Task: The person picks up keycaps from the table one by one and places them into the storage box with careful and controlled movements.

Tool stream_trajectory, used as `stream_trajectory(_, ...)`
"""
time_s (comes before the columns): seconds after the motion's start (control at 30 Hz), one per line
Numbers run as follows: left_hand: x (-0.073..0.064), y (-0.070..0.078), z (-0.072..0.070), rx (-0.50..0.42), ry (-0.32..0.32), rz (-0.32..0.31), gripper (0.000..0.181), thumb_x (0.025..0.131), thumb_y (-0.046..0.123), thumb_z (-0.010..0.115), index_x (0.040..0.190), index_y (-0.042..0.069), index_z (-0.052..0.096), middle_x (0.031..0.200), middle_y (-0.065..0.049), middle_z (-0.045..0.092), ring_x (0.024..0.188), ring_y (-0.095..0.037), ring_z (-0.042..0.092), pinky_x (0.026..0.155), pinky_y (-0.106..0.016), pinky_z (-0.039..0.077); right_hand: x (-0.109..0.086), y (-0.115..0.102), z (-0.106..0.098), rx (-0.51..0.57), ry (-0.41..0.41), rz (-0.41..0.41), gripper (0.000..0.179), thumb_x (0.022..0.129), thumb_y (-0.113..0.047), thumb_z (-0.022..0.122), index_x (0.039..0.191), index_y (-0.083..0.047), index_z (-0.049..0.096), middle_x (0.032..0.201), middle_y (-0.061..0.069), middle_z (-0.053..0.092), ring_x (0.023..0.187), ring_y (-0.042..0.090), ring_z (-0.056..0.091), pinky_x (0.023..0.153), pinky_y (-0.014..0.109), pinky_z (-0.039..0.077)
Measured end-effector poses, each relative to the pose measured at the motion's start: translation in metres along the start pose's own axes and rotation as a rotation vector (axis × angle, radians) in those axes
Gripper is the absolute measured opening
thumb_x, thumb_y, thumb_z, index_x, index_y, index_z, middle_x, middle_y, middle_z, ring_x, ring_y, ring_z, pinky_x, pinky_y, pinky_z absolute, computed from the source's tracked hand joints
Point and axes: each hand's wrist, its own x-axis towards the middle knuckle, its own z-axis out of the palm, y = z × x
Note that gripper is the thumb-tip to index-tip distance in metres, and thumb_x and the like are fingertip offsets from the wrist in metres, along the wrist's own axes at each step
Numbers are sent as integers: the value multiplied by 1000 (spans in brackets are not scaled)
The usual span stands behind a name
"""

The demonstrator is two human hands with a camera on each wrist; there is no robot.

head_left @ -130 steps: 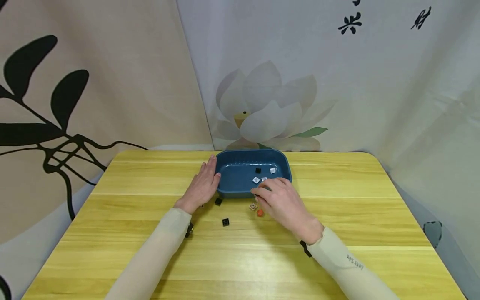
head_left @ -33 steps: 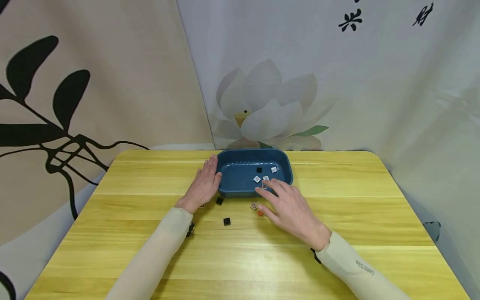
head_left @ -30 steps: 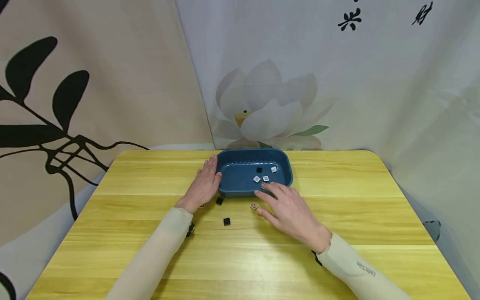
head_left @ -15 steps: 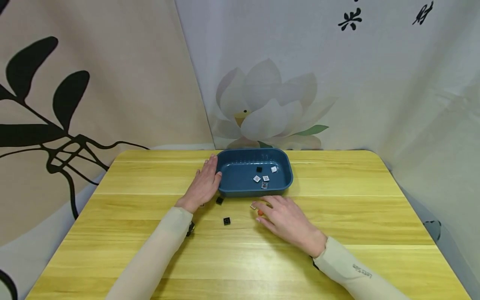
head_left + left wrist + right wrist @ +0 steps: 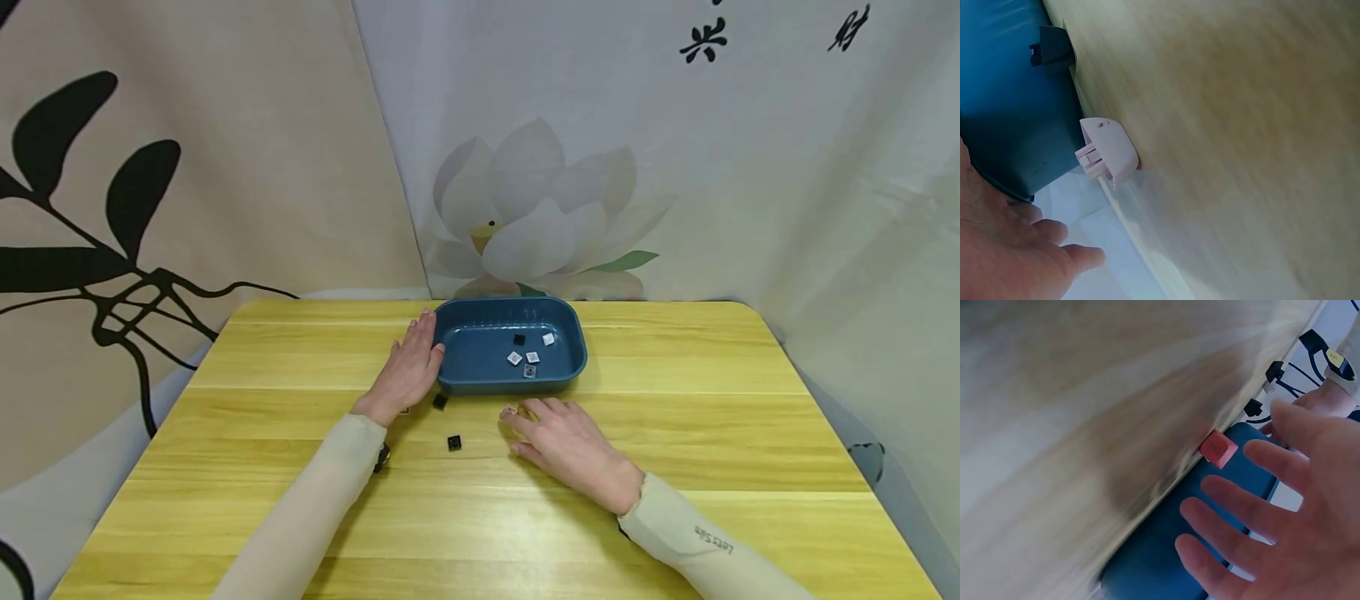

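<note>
My left hand (image 5: 405, 371) lies with straight fingers against the left end of a blue tray (image 5: 480, 388). Below that hand, the left wrist view has a pale pink keycap (image 5: 1110, 150) and a black keycap (image 5: 1055, 49) beside the tray. My right hand (image 5: 566, 442) hovers just in front of the tray, fingers spread and holding nothing. Near its fingertips is a pale keycap (image 5: 508, 411). An orange-red keycap (image 5: 1218, 449), hidden under the hand in the head view, sits close to the fingers in the right wrist view.
Inside the tray are several keycaps, among them a black keycap (image 5: 519, 340), a white keycap (image 5: 548, 339) and a grey-edged keycap (image 5: 529, 372). Another black keycap (image 5: 454, 443) lies on the wooden table (image 5: 480, 533). A printed curtain (image 5: 300, 167) hangs behind.
From the tray's front edge my right hand has drawn back over the table, leaving the grey-edged keycap in the tray. It now covers the orange-red keycap. My left hand stays put.
</note>
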Motion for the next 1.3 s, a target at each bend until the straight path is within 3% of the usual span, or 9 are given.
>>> stream_trajectory(0.13, 0, -1, 1, 2, 1, -1, 64, 114, 31, 28, 166, 4, 3, 173, -12, -1, 158, -38, 5, 119, -71, 12, 0, 0, 1, -35, 1, -19, 46, 98, -39, 72, 139, -18, 67, 128, 10, 67, 112, 31, 66, 88, 50, 56)
stream_trajectory(0.37, 0, -1, 1, 21, 8, 5, 64, 114, 34, 26, 166, 4, 4, 173, -13, 1, 158, -39, 7, 118, -72, 13, 0, -2, 4, -48, 3, -31, 19, 98, -31, 74, 113, -20, 75, 110, 3, 69, 95, 25, 69, 77, 44, 56)
stream_trajectory(0.53, 0, -1, 1, 25, 3, 3, 64, 114, 36, 24, 167, 5, 4, 173, -12, 2, 158, -38, 7, 118, -72, 13, 2, -4, 3, -77, 22, -25, 8, 99, -22, 71, 103, -21, 78, 99, 1, 70, 85, 22, 69, 71, 40, 55)
stream_trajectory(0.83, 0, -1, 0, 24, 0, -5, 64, 114, 36, 24, 167, 6, 4, 174, -11, 1, 158, -38, 7, 117, -73, 12, 1, -3, 1, -92, 6, -21, 20, 88, -2, 76, 99, -19, 79, 90, 2, 67, 79, 21, 65, 67, 36, 49)
stream_trajectory(1.3, 1, 0, 1, 25, -1, -19, 64, 114, 31, 28, 167, 6, 3, 174, -11, 1, 158, -39, 9, 117, -73, 12, 0, 0, -2, -70, 9, -20, 21, 88, 1, 75, 100, -16, 78, 85, 1, 66, 75, 19, 62, 68, 35, 50)
